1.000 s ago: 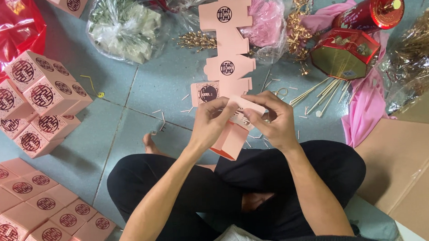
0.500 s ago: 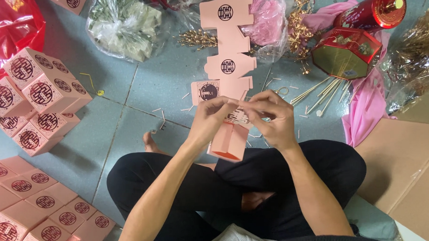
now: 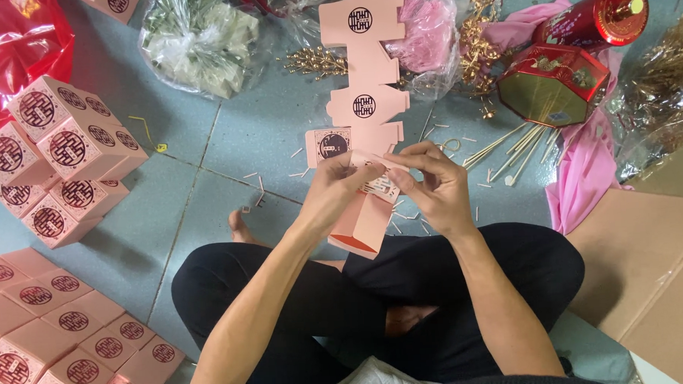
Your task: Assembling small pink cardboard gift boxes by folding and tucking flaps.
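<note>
The person sits cross-legged on a blue tiled floor, and both hands meet in front of the knees on a half-folded pink paper box. The left hand grips the upper left part of the box, its fingers curled over the top edge. The right hand closes on the upper right part, fingertips pinching a flap at the top of the box. The box hangs tilted between the two hands, its lower open end pointing toward the person's lap. Just beyond the hands, a flat unfolded pink box blank with dark round emblems lies on the floor, running away from the person. To the left, a stack of finished pink boxes stands on the floor; a second group of finished boxes lies at the lower left edge of the view. A red plastic bag sits at the upper left, next to a clear bag of pale filling. To the upper right stand a red octagonal tin and a red bottle, both resting on pink cloth. Thin wooden sticks lie scattered near the tin. Brown cardboard sheets cover the floor at the right.
</note>
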